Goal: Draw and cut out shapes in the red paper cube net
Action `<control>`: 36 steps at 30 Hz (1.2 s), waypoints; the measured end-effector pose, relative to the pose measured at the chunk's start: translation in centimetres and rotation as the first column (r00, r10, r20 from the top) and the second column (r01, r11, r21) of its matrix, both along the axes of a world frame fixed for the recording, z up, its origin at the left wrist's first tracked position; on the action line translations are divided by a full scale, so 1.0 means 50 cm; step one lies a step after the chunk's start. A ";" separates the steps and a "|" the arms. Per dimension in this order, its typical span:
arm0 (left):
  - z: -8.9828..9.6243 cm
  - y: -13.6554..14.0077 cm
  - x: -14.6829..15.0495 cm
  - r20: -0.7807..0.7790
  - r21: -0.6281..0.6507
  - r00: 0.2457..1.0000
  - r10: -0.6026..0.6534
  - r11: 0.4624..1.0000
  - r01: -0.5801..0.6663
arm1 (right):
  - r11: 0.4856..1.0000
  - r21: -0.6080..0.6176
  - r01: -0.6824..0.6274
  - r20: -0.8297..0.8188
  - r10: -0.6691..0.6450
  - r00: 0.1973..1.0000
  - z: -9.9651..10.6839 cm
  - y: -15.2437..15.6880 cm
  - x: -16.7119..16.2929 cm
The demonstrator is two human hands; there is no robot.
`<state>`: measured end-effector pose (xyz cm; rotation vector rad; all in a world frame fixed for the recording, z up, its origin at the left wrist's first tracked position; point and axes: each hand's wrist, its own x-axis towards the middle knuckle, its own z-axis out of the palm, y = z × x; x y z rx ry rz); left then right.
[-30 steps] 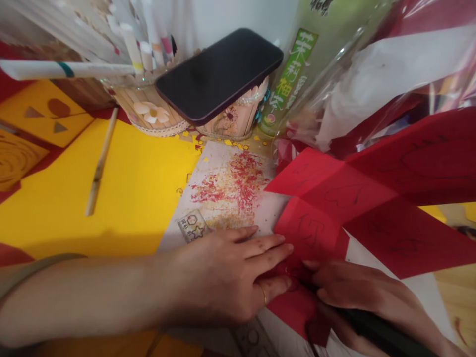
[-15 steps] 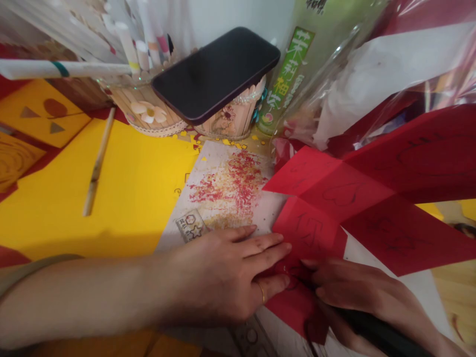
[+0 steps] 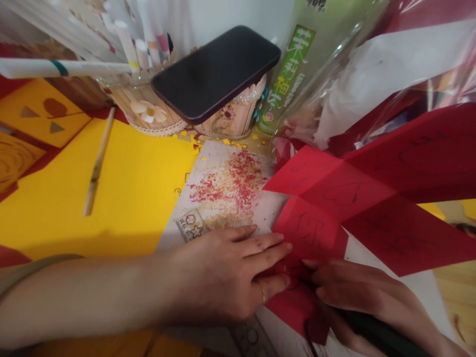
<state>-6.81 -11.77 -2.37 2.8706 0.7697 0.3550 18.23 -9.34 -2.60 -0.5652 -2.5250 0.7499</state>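
Observation:
My left hand [image 3: 230,272] lies flat with fingers stretched out, its fingertips pressing the edge of a folded red paper [image 3: 310,230]. A gold ring is on one finger. Dark outlines and characters are drawn on the paper's several panels. My right hand [image 3: 366,292] is closed around a black pen-like tool [image 3: 375,329] with a thick handle. Its dark tip meets the lower red panel just right of my left fingers, near a curved line; the exact tip is hard to make out. Beneath the paper lies a whitish sheet [image 3: 215,163] smeared with red and tan marks.
A clear stencil ruler [image 3: 190,225] shows partly under my left hand. Behind stand decorated pen holders [image 3: 148,111] with markers, a black phone [image 3: 219,72] resting across them, and a green bottle [image 3: 286,74]. At left, a thin stick [image 3: 98,163] lies on yellow paper [image 3: 141,198].
Hardly anything differs. Both hands stay in place, with the dark tool against the lower red panel; the right red panels have shifted very slightly.

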 end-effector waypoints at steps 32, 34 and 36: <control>0.038 -0.010 0.038 -0.052 -0.287 0.848 0.528 0.805 -0.519 | 0.277 0.106 0.955 0.411 -0.887 0.211 0.114 -0.075 0.156; 0.038 -0.003 0.039 0.031 -0.454 0.806 0.591 0.727 -0.515 | 0.242 0.299 0.923 0.557 -0.830 0.037 0.114 -0.090 0.164; 0.037 0.003 0.038 0.090 -0.600 0.750 0.655 0.637 -0.484 | 0.259 0.343 0.903 0.629 -0.777 -0.017 0.114 -0.103 0.160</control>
